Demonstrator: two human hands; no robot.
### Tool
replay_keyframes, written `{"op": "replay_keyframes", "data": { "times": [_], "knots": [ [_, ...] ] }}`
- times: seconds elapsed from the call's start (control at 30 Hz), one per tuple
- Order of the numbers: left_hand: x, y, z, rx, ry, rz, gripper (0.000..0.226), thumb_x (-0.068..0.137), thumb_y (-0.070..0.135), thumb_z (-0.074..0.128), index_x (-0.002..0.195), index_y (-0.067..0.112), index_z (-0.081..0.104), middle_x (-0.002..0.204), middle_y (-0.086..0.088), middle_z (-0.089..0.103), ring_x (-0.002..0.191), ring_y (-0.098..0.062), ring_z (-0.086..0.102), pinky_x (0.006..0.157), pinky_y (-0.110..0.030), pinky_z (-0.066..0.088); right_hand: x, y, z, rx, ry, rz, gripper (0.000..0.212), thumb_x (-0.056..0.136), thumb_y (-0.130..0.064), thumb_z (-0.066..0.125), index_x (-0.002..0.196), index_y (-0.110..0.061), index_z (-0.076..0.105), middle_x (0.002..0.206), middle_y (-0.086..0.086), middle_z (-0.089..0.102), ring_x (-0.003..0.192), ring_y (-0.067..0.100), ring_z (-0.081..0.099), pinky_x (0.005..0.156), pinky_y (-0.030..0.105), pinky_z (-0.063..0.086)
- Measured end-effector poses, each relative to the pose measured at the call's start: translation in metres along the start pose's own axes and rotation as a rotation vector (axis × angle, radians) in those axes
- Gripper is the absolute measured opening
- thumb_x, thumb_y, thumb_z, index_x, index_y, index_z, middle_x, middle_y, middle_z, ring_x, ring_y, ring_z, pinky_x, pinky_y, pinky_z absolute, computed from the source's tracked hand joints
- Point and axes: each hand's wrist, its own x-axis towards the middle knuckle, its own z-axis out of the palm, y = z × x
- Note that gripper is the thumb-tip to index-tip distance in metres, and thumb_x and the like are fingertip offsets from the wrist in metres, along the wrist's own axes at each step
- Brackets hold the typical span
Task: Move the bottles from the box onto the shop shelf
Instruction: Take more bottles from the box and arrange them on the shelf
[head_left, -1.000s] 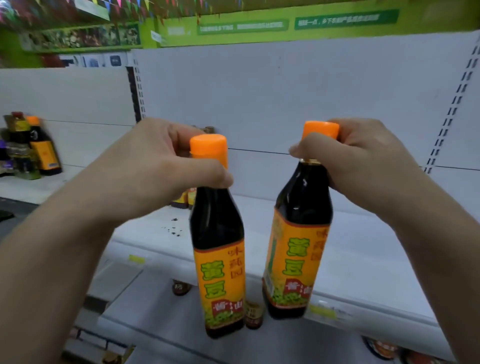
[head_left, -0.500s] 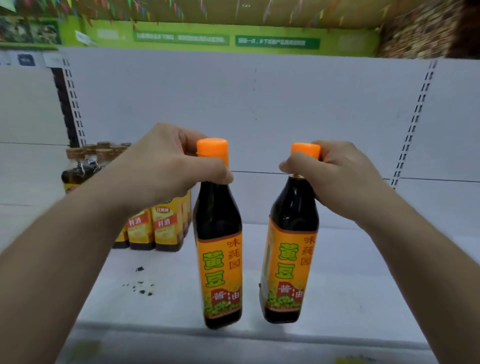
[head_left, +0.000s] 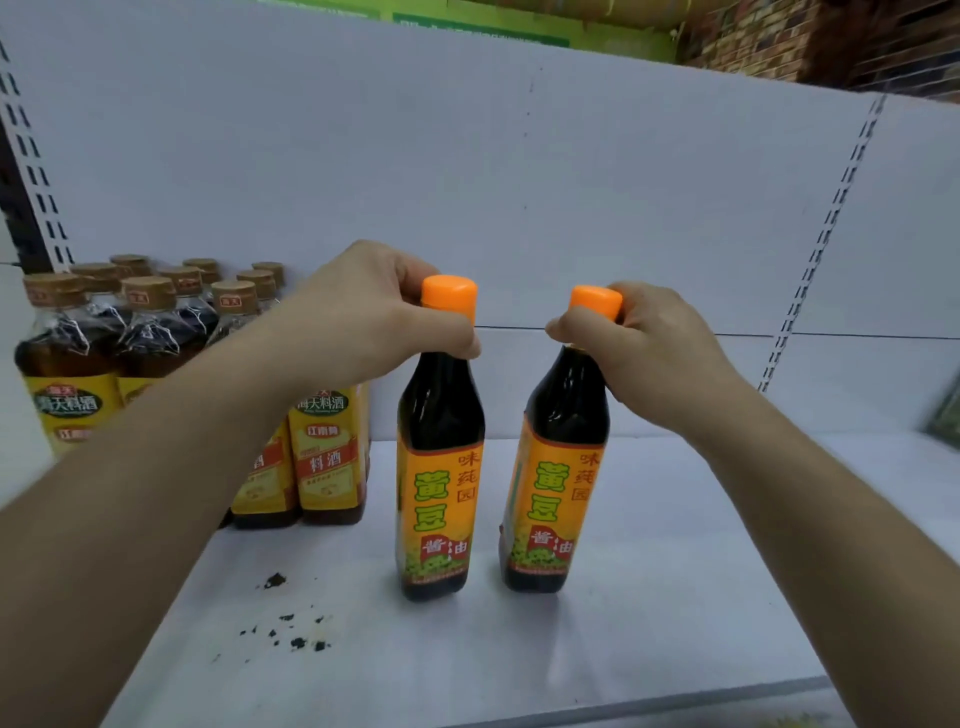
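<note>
- Head view: we hold two dark sauce bottles by their tops over a white shelf (head_left: 675, 597).
- Our left hand (head_left: 363, 312) curls round the neck of the left bottle (head_left: 441, 467), thumb and fingers pinching just under the orange left cap (head_left: 449, 296).
- Our right hand (head_left: 654, 353) grips the right bottle (head_left: 558, 483), fingers wrapped round the orange right cap (head_left: 596, 303) and the neck below it.
- Both bottles are upright, side by side with a gap between them, labels towards us, about mid-shelf.
- Their bases are at the shelf surface, but we cannot tell whether they rest on it.
- To the left, a cluster of yellow-labelled bottles (head_left: 322, 447) with brown caps stands on the same shelf, near the left bottle and reaching back to the far back panel (head_left: 519, 182).
- Dark crumbs (head_left: 291, 629) lie scattered on the near left part of the shelf.
</note>
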Motion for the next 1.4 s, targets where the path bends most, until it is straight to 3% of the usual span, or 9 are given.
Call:
{"op": "replay_keyframes", "data": {
  "times": [0.37, 0.57, 0.83, 1.0, 1.07, 1.17, 1.23, 1.33, 1.4],
  "knots": [
    [0.017, -0.018, 0.006, 0.013, -0.012, -0.064, 0.039, 0.08, 0.027, 0.081, 0.082, -0.006, 0.06, 0.055, 0.001, 0.038, 0.046, -0.011, 0.036, 0.052, -0.028, 0.031, 0.018, -0.001, 0.018, -0.034, -0.071, -0.029, 0.035, 0.091, -0.041, 0.067, 0.078, -0.013, 0.051, 0.067, 0.0, 0.05, 0.057, 0.014, 0.047, 0.056, 0.029, 0.037],
    [0.021, -0.02, 0.01, 0.045, -0.028, -0.074, 0.032, 0.081, 0.028, 0.081, 0.071, 0.009, 0.058, 0.056, 0.0, 0.039, 0.047, -0.01, 0.037, 0.055, -0.032, 0.032, 0.02, 0.007, 0.023, -0.046, -0.113, -0.049, 0.037, 0.091, -0.044, 0.066, 0.077, -0.014, 0.05, 0.067, 0.0, 0.049, 0.056, 0.013, 0.045, 0.055, 0.028, 0.037],
    [0.019, -0.026, 0.027, -0.031, 0.063, -0.103, 0.023, 0.087, 0.016, 0.073, 0.074, 0.011, 0.054, 0.049, 0.012, 0.041, 0.045, 0.0, 0.041, 0.058, -0.027, 0.035, 0.021, 0.018, 0.024, -0.059, -0.15, -0.101, 0.041, 0.088, -0.053, 0.066, 0.076, -0.017, 0.05, 0.064, 0.0, 0.05, 0.058, 0.015, 0.05, 0.059, 0.039, 0.047],
    [0.009, -0.029, 0.035, -0.04, 0.128, -0.083, 0.026, 0.092, 0.025, 0.072, 0.09, 0.001, 0.062, 0.066, -0.005, 0.055, 0.058, -0.01, 0.056, 0.065, -0.031, 0.044, 0.01, 0.026, 0.026, -0.039, -0.211, -0.08, 0.038, 0.089, -0.062, 0.064, 0.085, -0.025, 0.054, 0.068, -0.005, 0.056, 0.059, 0.011, 0.054, 0.058, 0.03, 0.042],
    [0.001, -0.036, 0.038, -0.044, 0.136, -0.083, 0.028, 0.088, 0.039, 0.076, 0.101, 0.016, 0.068, 0.084, -0.012, 0.066, 0.078, -0.02, 0.066, 0.074, -0.042, 0.052, 0.002, 0.03, 0.025, -0.02, -0.219, -0.053, 0.035, 0.088, -0.064, 0.064, 0.1, -0.032, 0.057, 0.074, -0.005, 0.057, 0.063, 0.008, 0.055, 0.058, 0.027, 0.041],
    [-0.021, -0.049, 0.044, -0.064, 0.203, -0.169, 0.048, 0.073, 0.054, 0.078, 0.116, 0.039, 0.063, 0.089, 0.0, 0.064, 0.078, -0.008, 0.062, 0.068, -0.032, 0.049, -0.012, 0.043, 0.02, 0.04, -0.233, 0.005, 0.049, 0.081, -0.068, 0.068, 0.117, -0.038, 0.056, 0.088, -0.007, 0.06, 0.074, 0.006, 0.059, 0.062, 0.025, 0.045],
    [-0.04, -0.058, 0.053, -0.08, 0.19, -0.267, 0.068, 0.064, 0.056, 0.08, 0.126, 0.045, 0.053, 0.104, 0.007, 0.064, 0.093, -0.006, 0.063, 0.074, -0.026, 0.051, -0.024, 0.058, 0.02, 0.054, -0.252, 0.043, 0.061, 0.075, -0.07, 0.074, 0.124, -0.041, 0.053, 0.105, -0.013, 0.058, 0.089, 0.006, 0.061, 0.069, 0.026, 0.049],
    [-0.064, -0.075, 0.074, -0.035, 0.101, -0.396, 0.099, 0.052, 0.066, 0.082, 0.141, 0.041, 0.044, 0.117, 0.016, 0.063, 0.105, -0.005, 0.062, 0.084, -0.028, 0.056, -0.044, 0.078, 0.026, 0.013, -0.331, 0.107, 0.078, 0.069, -0.07, 0.079, 0.134, -0.043, 0.044, 0.118, -0.02, 0.052, 0.095, 0.005, 0.063, 0.074, 0.025, 0.053],
    [-0.071, -0.084, 0.086, 0.033, 0.06, -0.463, 0.105, 0.05, 0.075, 0.08, 0.142, 0.037, 0.045, 0.117, 0.019, 0.063, 0.103, -0.002, 0.062, 0.085, -0.028, 0.056, -0.054, 0.086, 0.034, -0.01, -0.373, 0.134, 0.079, 0.07, -0.067, 0.08, 0.135, -0.042, 0.043, 0.123, -0.02, 0.053, 0.091, 0.005, 0.066, 0.08, 0.029, 0.057]
  ]
}}
